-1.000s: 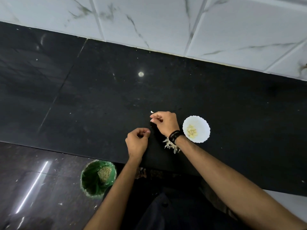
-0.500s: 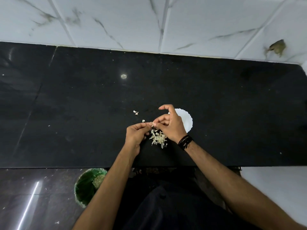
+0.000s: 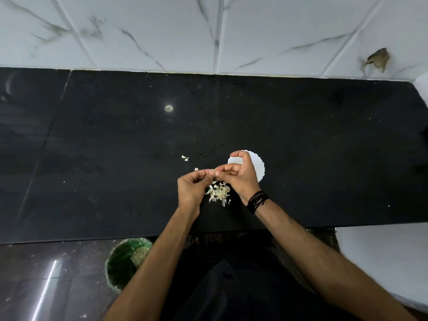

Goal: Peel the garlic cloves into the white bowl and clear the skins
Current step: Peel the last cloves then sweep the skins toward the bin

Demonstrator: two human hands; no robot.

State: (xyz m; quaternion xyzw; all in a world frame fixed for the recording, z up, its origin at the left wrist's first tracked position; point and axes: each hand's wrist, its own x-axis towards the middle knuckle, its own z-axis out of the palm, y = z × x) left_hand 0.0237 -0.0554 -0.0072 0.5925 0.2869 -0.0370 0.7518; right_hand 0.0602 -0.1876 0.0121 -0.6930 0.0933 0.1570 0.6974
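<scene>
While both hands meet above a black stone counter (image 3: 301, 140), a person works a garlic clove (image 3: 213, 172) between pinched fingertips. Left hand (image 3: 193, 188) curls its thumb and forefinger around the small pale piece from one side; right hand (image 3: 239, 176) closes its thumb and first fingers on it from the other, the index finger arched high over the rim of the white bowl (image 3: 258, 166). The clove itself is mostly hidden by the fingertips, so how much skin remains on it cannot be told. Directly below the hands lies a loose pile of papery skins (image 3: 218, 193) on the counter, just beside the scalloped bowl, which sits partly behind the right hand, its contents out of sight. Two stray skin flakes (image 3: 185, 158) rest a little farther back to the left. A dark band of threads (image 3: 257, 201) wraps the right wrist. On the floor near the counter's front edge stands a green bin (image 3: 120, 267) holding pale scraps. White marbled tiles (image 3: 162, 31) line the wall behind.
</scene>
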